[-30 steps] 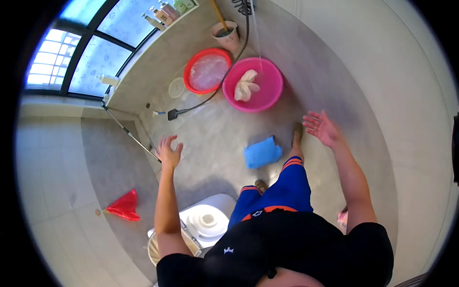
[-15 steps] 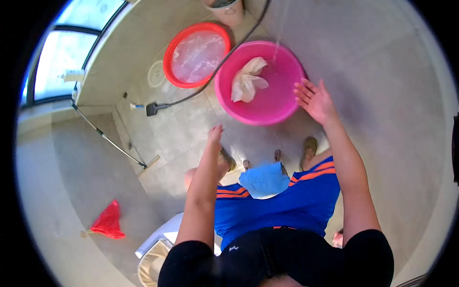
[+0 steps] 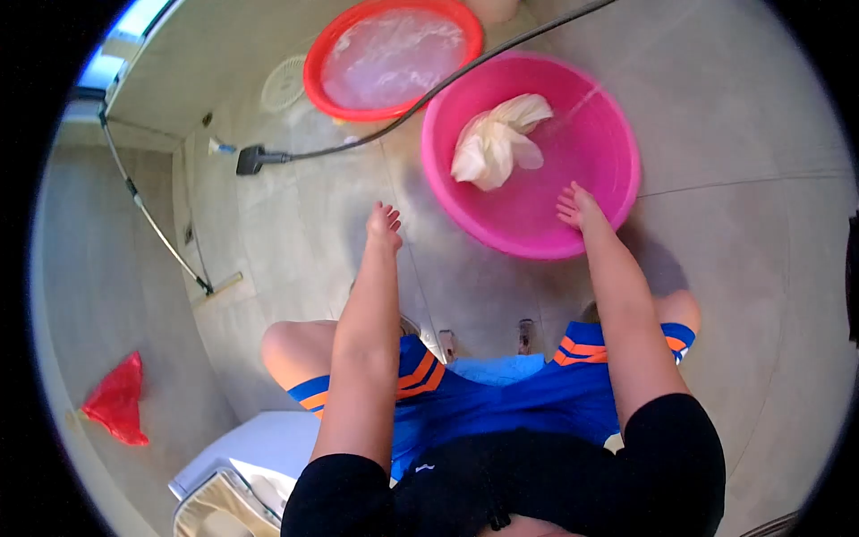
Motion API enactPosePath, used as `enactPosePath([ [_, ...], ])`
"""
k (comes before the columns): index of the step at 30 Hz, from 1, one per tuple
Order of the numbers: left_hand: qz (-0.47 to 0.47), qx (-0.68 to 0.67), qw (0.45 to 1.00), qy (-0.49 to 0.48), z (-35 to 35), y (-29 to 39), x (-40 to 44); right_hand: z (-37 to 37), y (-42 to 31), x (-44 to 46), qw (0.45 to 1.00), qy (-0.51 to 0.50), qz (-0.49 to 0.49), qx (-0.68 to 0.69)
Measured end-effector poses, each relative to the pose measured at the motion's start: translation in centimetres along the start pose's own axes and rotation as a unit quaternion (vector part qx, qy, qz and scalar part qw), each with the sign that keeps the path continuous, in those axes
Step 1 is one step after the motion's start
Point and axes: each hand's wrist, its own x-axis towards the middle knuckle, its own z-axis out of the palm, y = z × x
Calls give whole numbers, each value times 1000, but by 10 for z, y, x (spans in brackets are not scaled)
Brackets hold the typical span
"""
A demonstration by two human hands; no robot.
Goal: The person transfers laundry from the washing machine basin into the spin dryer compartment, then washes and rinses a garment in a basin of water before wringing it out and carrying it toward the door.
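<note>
At the far left a red bag (image 3: pixel 118 401) was seen against the wall, with a long-handled pole (image 3: pixel 134 192) beyond it and a black hose head (image 3: pixel 259 159) laid on the floor; its hose was drawn past the red basin (image 3: pixel 385 115). Next, the left hand (image 3: pixel 385 225) was held over bare floor, apart from the pink basin (image 3: pixel 514 237), its fingers spread and nothing gripped. A reach here was judged best made with this hand brought to the near left rim, level with the other, so that weight was shared evenly and the low squat kept balanced. Inside the pink basin, toward its left side, the white cloth (image 3: pixel 499 143) was bunched and touched by neither hand; its long axis was set diagonally, with one end pointed toward the far right and the other toward the near left. Rightmost, the right hand (image 3: pixel 577 208) was held at the basin's near right side, fingers apart and nothing clasped; whether the rim was touched by the wrist could not be told.
</note>
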Motion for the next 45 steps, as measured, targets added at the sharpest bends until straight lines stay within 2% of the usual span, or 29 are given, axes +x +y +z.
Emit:
enactPosePath([
  [1,-50,-2,999,9,-9,8,-23,-8,10,23,999,36,7,6],
  [5,-20,-146,989,-3,-57,18,12,-22,39,92,988,150,23,19],
  [7,-20,-181,983,-11,-59,22,19,-15,49,112,988,149,33,29],
  [9,-24,-232,972,-24,-56,22,31,1,59,126,993,103,48,44],
  [10,-24,-249,968,-37,-55,21,37,13,57,129,995,56,52,57],
  [11,-30,-272,960,-50,-53,19,41,31,48,121,992,-57,45,102],
  [12,-33,-297,952,-65,-47,18,48,42,42,109,964,-200,51,167],
  [13,-39,-312,947,-64,-39,16,57,63,26,80,900,-362,64,232],
  [14,-43,-324,943,-67,-29,17,66,86,10,47,810,-513,91,269],
  [16,-70,-356,928,-86,-4,17,84,152,0,-23,833,-540,56,106],
  [18,-68,-367,919,-131,21,18,101,234,12,-121,909,-401,-14,-113],
  [21,-51,-405,881,-238,55,29,125,301,39,-165,859,-427,-160,-231],
  [23,-34,-422,869,-257,67,50,115,323,49,-161,826,-442,-235,-260],
  [24,-28,-430,862,-265,67,60,107,328,46,-160,818,-387,-304,-298],
  [25,-65,-444,849,-281,72,69,137,331,38,-155,804,-329,-367,-333],
  [26,-56,-439,859,-259,72,73,139,328,29,-149,783,-269,-425,-367],
  [28,-33,-427,880,-206,66,81,129,291,11,-114,800,-95,-491,-331],
  [29,-71,-412,887,-194,64,89,123,259,4,-82,859,-36,-466,-210],
  [31,-52,-406,891,-198,57,86,118,174,-6,-26,924,-8,-375,-70],
  [32,-43,-399,894,-199,53,81,117,144,-3,-21,944,123,-295,-79],
  [33,-46,-379,902,-201,46,76,116,91,-2,17,980,99,-172,-35],
  [36,-23,-295,942,-157,28,56,138,18,19,52,986,166,4,10],
  [39,-33,-317,941,-112,12,32,154,-12,36,84,975,212,-30,57],
  [42,-52,-331,940,-68,3,24,147,-8,49,169,945,243,-144,166],
  [43,-59,-339,937,-65,1,26,136,-1,49,164,967,82,-118,212],
  [44,-67,-348,933,-63,2,28,130,12,47,147,960,-80,-91,251],
  [45,-59,-370,923,-90,5,31,130,33,39,125,927,-241,-62,280],
])
